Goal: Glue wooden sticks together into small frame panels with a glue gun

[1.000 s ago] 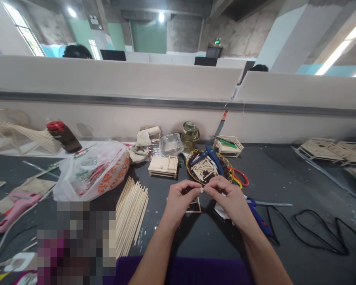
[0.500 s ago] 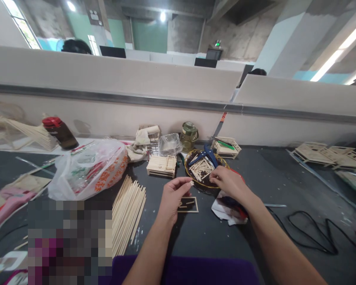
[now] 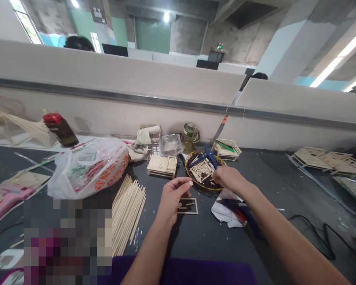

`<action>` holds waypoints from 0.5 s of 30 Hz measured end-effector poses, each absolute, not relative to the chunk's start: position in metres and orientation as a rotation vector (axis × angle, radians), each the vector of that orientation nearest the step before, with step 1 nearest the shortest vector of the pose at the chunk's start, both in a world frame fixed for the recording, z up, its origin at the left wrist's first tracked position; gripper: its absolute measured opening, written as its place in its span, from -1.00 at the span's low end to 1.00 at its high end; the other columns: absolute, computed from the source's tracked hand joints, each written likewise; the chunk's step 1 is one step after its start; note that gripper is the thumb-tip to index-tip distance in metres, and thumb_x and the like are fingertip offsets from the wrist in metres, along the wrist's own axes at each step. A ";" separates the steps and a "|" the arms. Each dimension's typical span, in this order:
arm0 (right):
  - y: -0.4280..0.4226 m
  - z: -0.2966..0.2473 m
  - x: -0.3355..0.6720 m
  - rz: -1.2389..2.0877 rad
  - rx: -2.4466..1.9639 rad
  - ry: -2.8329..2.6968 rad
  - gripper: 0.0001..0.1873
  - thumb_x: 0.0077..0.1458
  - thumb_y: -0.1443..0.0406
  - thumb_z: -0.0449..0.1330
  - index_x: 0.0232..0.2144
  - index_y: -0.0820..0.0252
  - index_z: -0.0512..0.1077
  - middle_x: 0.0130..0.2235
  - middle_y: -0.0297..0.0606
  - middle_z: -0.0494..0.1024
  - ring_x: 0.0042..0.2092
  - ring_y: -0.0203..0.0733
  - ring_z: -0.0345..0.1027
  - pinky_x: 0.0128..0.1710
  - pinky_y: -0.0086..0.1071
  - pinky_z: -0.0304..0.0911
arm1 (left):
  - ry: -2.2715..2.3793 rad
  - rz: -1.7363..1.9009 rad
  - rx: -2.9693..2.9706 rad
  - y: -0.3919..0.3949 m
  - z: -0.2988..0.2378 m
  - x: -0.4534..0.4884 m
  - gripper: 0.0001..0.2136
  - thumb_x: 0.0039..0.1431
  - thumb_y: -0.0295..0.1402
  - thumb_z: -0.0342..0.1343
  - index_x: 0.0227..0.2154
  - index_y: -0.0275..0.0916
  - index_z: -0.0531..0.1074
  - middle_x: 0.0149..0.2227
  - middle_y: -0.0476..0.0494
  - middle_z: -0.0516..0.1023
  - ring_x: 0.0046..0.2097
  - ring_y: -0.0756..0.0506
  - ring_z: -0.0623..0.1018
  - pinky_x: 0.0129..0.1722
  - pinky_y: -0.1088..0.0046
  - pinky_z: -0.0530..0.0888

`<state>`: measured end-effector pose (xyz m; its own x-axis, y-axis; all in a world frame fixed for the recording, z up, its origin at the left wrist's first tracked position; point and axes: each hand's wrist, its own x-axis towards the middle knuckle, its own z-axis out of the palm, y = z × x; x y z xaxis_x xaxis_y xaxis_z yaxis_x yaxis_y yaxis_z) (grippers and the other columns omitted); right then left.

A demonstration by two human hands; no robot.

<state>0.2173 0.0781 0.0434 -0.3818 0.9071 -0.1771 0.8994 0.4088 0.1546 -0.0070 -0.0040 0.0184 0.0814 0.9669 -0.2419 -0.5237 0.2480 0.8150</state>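
Observation:
My left hand (image 3: 173,196) pinches a small pale wooden piece (image 3: 191,183) between thumb and fingertips. Below its fingers, a small rectangular stick frame (image 3: 197,206) lies on the table with several short pieces inside. My right hand (image 3: 227,177) reaches over the right rim of a round basket (image 3: 192,180), fingers bunched and pointing down; what is in them, if anything, is hidden. Short cut sticks (image 3: 201,170) and a blue cutter-like tool (image 3: 211,155) are in this basket. Under my right forearm, a dark blue glue gun (image 3: 240,206) rests on crumpled white tissue (image 3: 227,217).
Long wooden sticks (image 3: 129,217) lie left of my left arm. Behind them sits a white plastic bag (image 3: 87,168). A stick-built block (image 3: 161,165), a green-lidded jar (image 3: 190,136) and a small stick model (image 3: 227,152) stand farther back. A black cable (image 3: 314,233) curls at the right.
My right hand has shifted slightly right at the basket rim, and its forearm has swung right, showing more of the glue gun. My left hand stays nearly still with its piece.

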 end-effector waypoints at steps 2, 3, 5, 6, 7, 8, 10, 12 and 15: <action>0.078 0.042 0.216 0.042 1.582 2.419 -0.83 -0.07 0.43 0.14 -0.51 0.22 0.55 -0.40 -0.12 0.58 -0.31 -0.14 0.44 -0.44 -0.45 0.07 | 0.898 1.224 0.617 -0.004 0.019 -0.007 -0.75 -0.17 -0.31 0.34 -0.36 -0.27 0.56 -0.46 0.01 0.47 -0.51 0.09 0.42 -0.42 0.55 0.41; 0.078 0.040 0.216 0.041 1.580 2.415 -0.85 -0.06 0.41 0.16 -0.52 0.22 0.55 -0.41 -0.12 0.58 -0.32 -0.13 0.44 -0.44 -0.45 0.08 | 0.898 1.224 0.615 -0.004 0.019 -0.007 -0.75 -0.17 -0.31 0.34 -0.36 -0.27 0.56 -0.46 0.00 0.47 -0.51 0.09 0.42 -0.42 0.55 0.40; 0.077 0.036 0.214 0.047 1.581 2.416 -0.87 -0.05 0.38 0.17 -0.52 0.23 0.54 -0.41 -0.10 0.58 -0.33 -0.11 0.45 -0.44 -0.44 0.11 | 0.898 1.221 0.615 -0.004 0.019 -0.007 -0.74 -0.17 -0.30 0.35 -0.36 -0.27 0.56 -0.45 -0.01 0.48 -0.50 0.09 0.43 -0.41 0.54 0.41; 0.076 0.034 0.213 0.053 1.587 2.420 -0.87 -0.05 0.38 0.17 -0.52 0.23 0.54 -0.40 -0.09 0.58 -0.33 -0.11 0.45 -0.43 -0.43 0.12 | 0.900 1.221 0.615 -0.005 0.019 -0.007 -0.73 -0.17 -0.30 0.35 -0.35 -0.27 0.56 -0.45 -0.01 0.48 -0.50 0.09 0.43 -0.41 0.54 0.41; 0.076 0.032 0.213 0.061 1.597 2.425 -0.86 -0.04 0.39 0.16 -0.52 0.24 0.53 -0.40 -0.08 0.58 -0.32 -0.11 0.45 -0.42 -0.43 0.13 | 0.900 1.219 0.616 -0.005 0.019 -0.007 -0.73 -0.18 -0.29 0.35 -0.35 -0.28 0.56 -0.45 -0.01 0.48 -0.50 0.09 0.43 -0.40 0.53 0.42; 0.076 0.030 0.212 0.068 1.609 2.431 -0.86 -0.04 0.41 0.16 -0.51 0.25 0.53 -0.39 -0.07 0.58 -0.32 -0.12 0.45 -0.41 -0.43 0.13 | 0.899 1.217 0.616 -0.005 0.019 -0.007 -0.73 -0.18 -0.29 0.35 -0.36 -0.27 0.56 -0.46 -0.01 0.48 -0.50 0.09 0.42 -0.40 0.53 0.42; 0.075 0.029 0.212 0.075 1.634 2.448 -0.87 -0.05 0.42 0.16 -0.52 0.25 0.52 -0.40 -0.08 0.58 -0.33 -0.13 0.44 -0.41 -0.43 0.13 | 0.897 1.213 0.615 -0.005 0.019 -0.007 -0.73 -0.19 -0.29 0.35 -0.36 -0.27 0.56 -0.46 0.00 0.48 -0.50 0.09 0.42 -0.40 0.53 0.42; 0.074 0.032 0.212 0.072 1.655 2.473 -0.88 -0.06 0.41 0.16 -0.53 0.24 0.51 -0.43 -0.12 0.56 -0.35 -0.15 0.43 -0.43 -0.43 0.13 | 0.894 1.213 0.615 -0.005 0.019 -0.007 -0.73 -0.19 -0.29 0.36 -0.37 -0.27 0.56 -0.46 0.00 0.48 -0.51 0.09 0.42 -0.41 0.53 0.42; 0.065 0.043 0.209 0.088 1.706 2.516 -0.84 0.02 0.37 0.12 -0.51 0.21 0.49 -0.40 -0.18 0.54 -0.34 -0.17 0.40 -0.42 -0.43 0.14 | 0.883 1.220 0.621 -0.005 0.018 -0.007 -0.73 -0.17 -0.29 0.35 -0.35 -0.27 0.56 -0.45 0.00 0.48 -0.51 0.10 0.42 -0.41 0.54 0.41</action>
